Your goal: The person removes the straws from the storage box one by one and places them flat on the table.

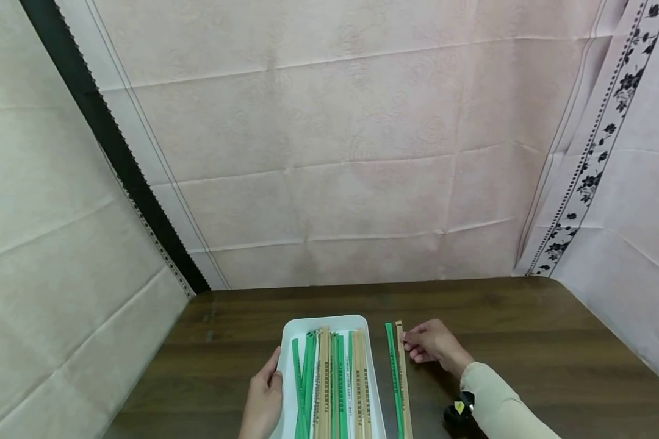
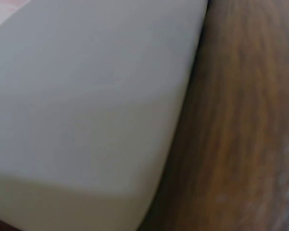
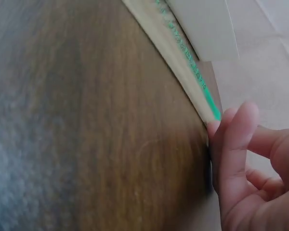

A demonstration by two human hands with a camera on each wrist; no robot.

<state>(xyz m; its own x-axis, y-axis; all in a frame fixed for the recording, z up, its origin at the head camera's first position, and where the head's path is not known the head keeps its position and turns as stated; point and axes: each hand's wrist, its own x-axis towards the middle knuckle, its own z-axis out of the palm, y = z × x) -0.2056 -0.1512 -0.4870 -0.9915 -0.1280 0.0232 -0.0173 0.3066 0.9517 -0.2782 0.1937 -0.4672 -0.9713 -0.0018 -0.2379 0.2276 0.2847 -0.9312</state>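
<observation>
A white tray (image 1: 288, 332) holds several long, thin green and tan printed strips (image 1: 323, 378), lying lengthwise. My left hand (image 1: 263, 396) grips the tray's left side; the left wrist view shows only the tray's pale outer wall (image 2: 86, 106) close up. To the right of the tray, a green strip (image 1: 393, 372) and a tan strip (image 1: 404, 384) lie side by side on the table. My right hand (image 1: 436, 346) pinches the tan strip near its far end. In the right wrist view, my fingertips (image 3: 214, 126) meet that end, partly hiding it.
The brown wooden table (image 1: 505, 329) has a rounded far right corner. Pale cloth (image 1: 329, 152) hangs behind it and along both sides. A black wrist device (image 1: 461, 407) sits by my right sleeve.
</observation>
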